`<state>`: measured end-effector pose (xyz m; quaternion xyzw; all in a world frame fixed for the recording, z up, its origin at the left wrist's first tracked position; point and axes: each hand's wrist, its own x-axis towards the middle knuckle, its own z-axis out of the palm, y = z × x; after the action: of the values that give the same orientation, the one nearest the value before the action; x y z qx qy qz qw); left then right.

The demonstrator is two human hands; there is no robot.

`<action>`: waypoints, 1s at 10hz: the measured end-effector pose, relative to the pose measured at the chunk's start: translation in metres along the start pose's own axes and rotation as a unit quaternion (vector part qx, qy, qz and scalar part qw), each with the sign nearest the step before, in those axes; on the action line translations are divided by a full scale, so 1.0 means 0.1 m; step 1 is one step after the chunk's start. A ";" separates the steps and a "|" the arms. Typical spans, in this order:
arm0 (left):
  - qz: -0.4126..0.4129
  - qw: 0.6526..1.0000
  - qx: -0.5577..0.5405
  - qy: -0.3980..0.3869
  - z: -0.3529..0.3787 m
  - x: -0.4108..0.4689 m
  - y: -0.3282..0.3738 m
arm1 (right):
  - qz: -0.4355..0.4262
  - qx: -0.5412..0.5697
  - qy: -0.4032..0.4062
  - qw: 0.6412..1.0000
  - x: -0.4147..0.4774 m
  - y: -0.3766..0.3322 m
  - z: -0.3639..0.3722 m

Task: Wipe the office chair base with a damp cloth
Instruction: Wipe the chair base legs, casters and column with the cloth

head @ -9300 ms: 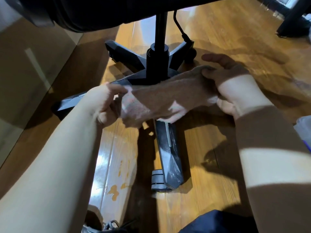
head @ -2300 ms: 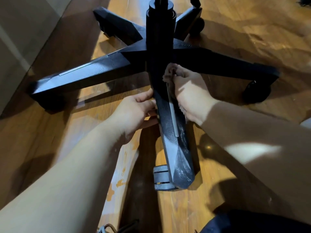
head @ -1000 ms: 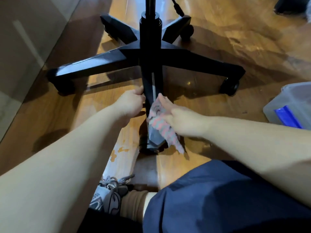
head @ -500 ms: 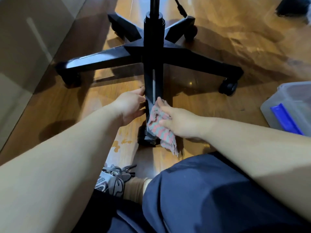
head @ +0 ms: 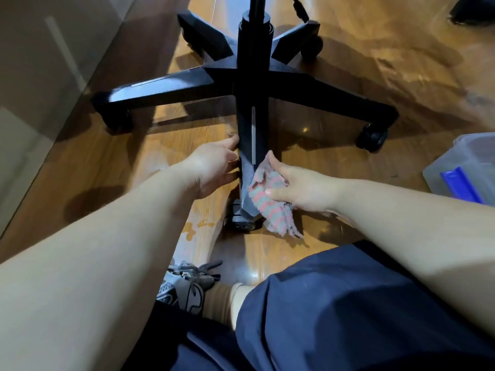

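Flat right hand (head: 302, 188) presses the cloth (head: 270, 199) on the chair base (head: 251, 145) near leg mid-frame, left hand (head: 214, 167) bracing its side with loose straight fingers, and the next move looks like a wipe down to the caster (head: 241, 220).

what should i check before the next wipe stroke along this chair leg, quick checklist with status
1. Cloth on leg: ok; right hand presses the pink-and-grey zigzag cloth against the near black chair-base leg.
2. Base steadied: ok; left hand touches that leg's left side.
3. Cloth damp: cannot tell.
4. Loose cloth end clear of the black caster wheel: not ok; it hangs beside it.
5. Wiping of the other legs: cannot tell.
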<state>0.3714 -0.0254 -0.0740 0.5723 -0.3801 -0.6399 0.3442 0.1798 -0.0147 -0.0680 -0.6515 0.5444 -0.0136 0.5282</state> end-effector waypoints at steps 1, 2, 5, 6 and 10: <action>-0.004 1.000 0.004 0.000 0.04 -0.03 0.02 | -0.003 0.009 0.014 1.000 -0.04 0.00 0.01; -0.004 1.000 -0.001 0.004 0.04 -0.03 0.02 | -0.007 -0.003 0.011 1.000 -0.03 -0.01 0.00; 0.012 1.000 0.005 0.014 -0.07 0.06 0.01 | -0.017 -0.003 0.086 0.996 0.11 -0.03 0.08; 0.051 0.995 0.035 0.075 -0.08 0.16 0.00 | -0.004 0.063 0.131 0.989 0.33 -0.12 0.06; 0.048 0.989 0.015 0.138 -0.18 0.60 0.03 | -0.027 0.127 0.360 0.924 1.13 -0.72 -0.47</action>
<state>0.3827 -0.0813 -0.1007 0.6411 -0.3656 -0.5321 0.4150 0.2479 -0.1386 -0.0601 -0.5449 0.6739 -0.3302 0.3741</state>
